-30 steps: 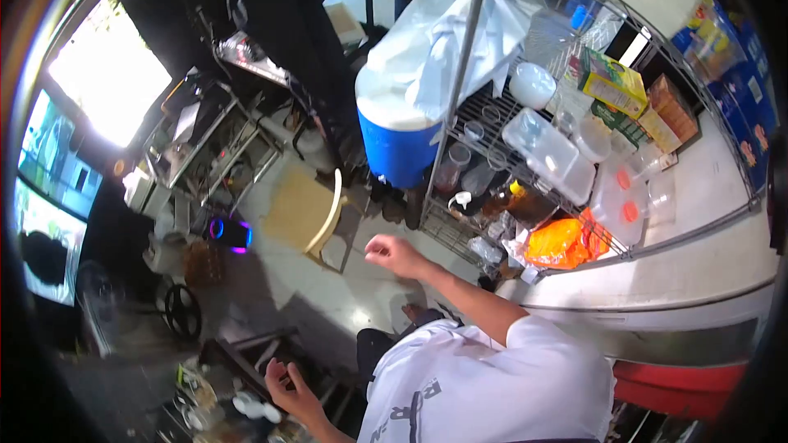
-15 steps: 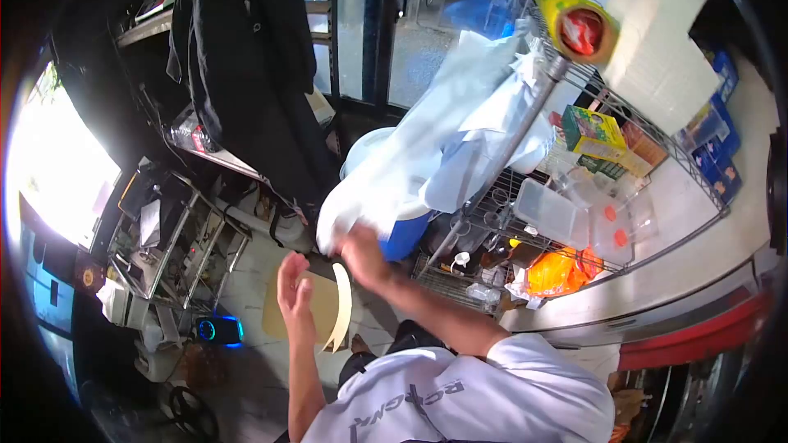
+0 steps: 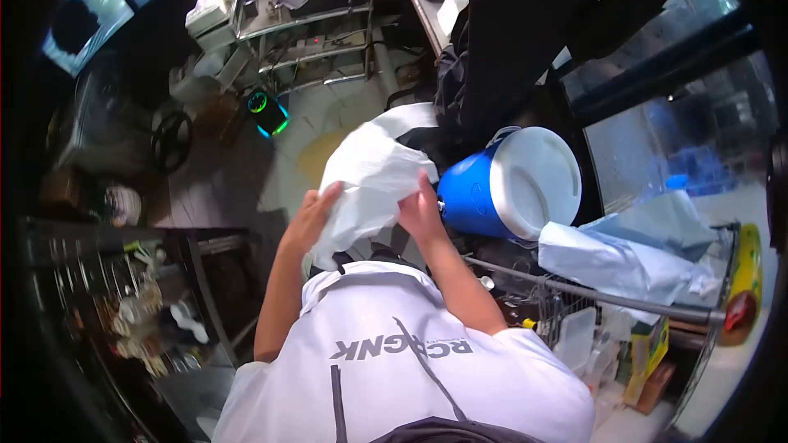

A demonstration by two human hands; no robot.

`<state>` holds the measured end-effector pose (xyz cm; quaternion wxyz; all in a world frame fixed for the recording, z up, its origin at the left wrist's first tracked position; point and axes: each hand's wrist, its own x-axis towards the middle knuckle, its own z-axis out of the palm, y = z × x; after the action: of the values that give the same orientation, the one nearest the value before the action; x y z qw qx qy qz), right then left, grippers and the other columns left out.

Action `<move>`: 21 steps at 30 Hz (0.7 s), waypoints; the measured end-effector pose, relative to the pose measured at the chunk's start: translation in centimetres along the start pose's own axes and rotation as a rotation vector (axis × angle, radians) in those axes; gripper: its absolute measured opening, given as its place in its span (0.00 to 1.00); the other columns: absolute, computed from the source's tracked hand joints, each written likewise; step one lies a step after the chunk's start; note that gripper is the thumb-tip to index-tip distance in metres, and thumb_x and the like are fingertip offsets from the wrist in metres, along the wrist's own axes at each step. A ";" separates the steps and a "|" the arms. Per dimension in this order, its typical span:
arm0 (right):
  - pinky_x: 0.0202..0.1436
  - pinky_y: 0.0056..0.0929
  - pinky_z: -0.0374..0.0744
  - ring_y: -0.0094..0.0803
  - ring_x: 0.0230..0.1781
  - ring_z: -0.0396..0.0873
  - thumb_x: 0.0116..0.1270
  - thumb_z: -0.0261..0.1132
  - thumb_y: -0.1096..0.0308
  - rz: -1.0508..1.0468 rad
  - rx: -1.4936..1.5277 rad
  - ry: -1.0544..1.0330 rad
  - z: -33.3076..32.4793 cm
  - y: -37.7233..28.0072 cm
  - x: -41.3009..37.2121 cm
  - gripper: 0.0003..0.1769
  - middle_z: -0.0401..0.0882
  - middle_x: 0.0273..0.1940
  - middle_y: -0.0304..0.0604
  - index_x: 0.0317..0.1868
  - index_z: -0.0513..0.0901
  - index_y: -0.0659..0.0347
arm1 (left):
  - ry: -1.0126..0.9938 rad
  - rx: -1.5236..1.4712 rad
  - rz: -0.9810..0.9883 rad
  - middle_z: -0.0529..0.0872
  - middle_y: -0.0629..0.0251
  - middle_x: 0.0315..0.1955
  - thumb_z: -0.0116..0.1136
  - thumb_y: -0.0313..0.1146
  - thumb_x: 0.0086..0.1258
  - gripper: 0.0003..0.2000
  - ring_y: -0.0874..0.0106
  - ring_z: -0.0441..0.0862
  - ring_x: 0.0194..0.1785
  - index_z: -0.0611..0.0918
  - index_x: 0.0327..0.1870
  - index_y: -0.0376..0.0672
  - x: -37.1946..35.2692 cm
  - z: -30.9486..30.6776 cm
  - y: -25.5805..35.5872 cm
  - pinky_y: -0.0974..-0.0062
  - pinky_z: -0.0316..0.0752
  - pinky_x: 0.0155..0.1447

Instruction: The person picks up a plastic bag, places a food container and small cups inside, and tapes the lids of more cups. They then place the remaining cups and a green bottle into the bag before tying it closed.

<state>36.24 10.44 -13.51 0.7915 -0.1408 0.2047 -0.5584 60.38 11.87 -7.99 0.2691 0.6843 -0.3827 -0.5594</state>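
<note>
A crumpled white plastic bag (image 3: 369,168) hangs between my hands in front of my chest. My left hand (image 3: 310,217) grips its left side, thumb and fingers closed on the edge. On the other side my right hand (image 3: 420,207) holds the bag's right edge, with a loose flap sticking out above it. The bag's lower end falls close to my white shirt. Just right of my right hand stands a blue drink cooler (image 3: 476,189) with a white lid (image 3: 538,184).
More pale plastic bags (image 3: 616,267) lie over the wire rack (image 3: 591,295) on the right. Dark clothing (image 3: 533,41) hangs ahead. A glowing speaker (image 3: 268,112) sits on the floor near a metal cart (image 3: 312,78). A dark shelf frame (image 3: 197,279) stands at left.
My view has swung left and down. The white bag has come away from the rack in my right hand to my front, and my left hand, empty before, has taken hold of it.
</note>
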 end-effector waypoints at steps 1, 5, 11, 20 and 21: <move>0.78 0.42 0.71 0.36 0.72 0.77 0.81 0.63 0.43 0.037 -0.074 0.030 -0.4 -0.6 1.2 0.35 0.79 0.72 0.41 0.76 0.74 0.57 | -0.057 -0.015 0.447 0.77 0.66 0.42 0.53 0.58 0.85 0.29 0.75 0.71 0.44 0.86 0.58 0.35 -0.4 -0.7 -4.4 0.76 0.70 0.54; 0.64 0.32 0.80 0.27 0.60 0.82 0.76 0.73 0.55 0.052 -0.557 0.021 -2.4 -1.1 3.1 0.26 0.85 0.59 0.38 0.67 0.81 0.60 | 0.118 -0.014 0.012 0.83 0.68 0.43 0.54 0.54 0.86 0.26 0.77 0.75 0.44 0.86 0.58 0.35 -5.8 -1.0 -6.3 0.76 0.73 0.50; 0.63 0.29 0.78 0.26 0.57 0.82 0.77 0.72 0.57 0.037 -0.829 0.103 -1.5 3.8 -0.1 0.23 0.87 0.56 0.40 0.62 0.86 0.65 | 0.384 -0.250 0.230 0.90 0.70 0.39 0.68 0.39 0.79 0.15 0.79 0.81 0.43 0.91 0.53 0.35 -11.8 0.2 -10.9 0.76 0.78 0.50; 0.76 0.45 0.75 0.43 0.72 0.76 0.64 0.73 0.76 0.703 -0.435 -0.422 0.1 10.0 -2.9 0.39 0.74 0.72 0.51 0.76 0.69 0.68 | 0.958 -0.627 0.165 0.91 0.68 0.28 0.79 0.46 0.68 0.19 0.81 0.79 0.30 0.93 0.44 0.37 -21.8 0.2 -16.6 0.75 0.75 0.36; 0.76 0.47 0.76 0.43 0.72 0.77 0.65 0.73 0.76 0.737 -0.430 -0.446 1.5 11.3 -3.2 0.39 0.76 0.70 0.52 0.76 0.69 0.67 | 1.019 -0.657 0.141 0.89 0.70 0.26 0.77 0.48 0.70 0.19 0.81 0.79 0.30 0.92 0.41 0.37 -22.7 0.7 -17.0 0.75 0.74 0.35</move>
<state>45.39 17.28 -16.81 0.9142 -0.3356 0.1772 -0.1421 61.62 40.18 -9.04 0.6518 0.7199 -0.0577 -0.2312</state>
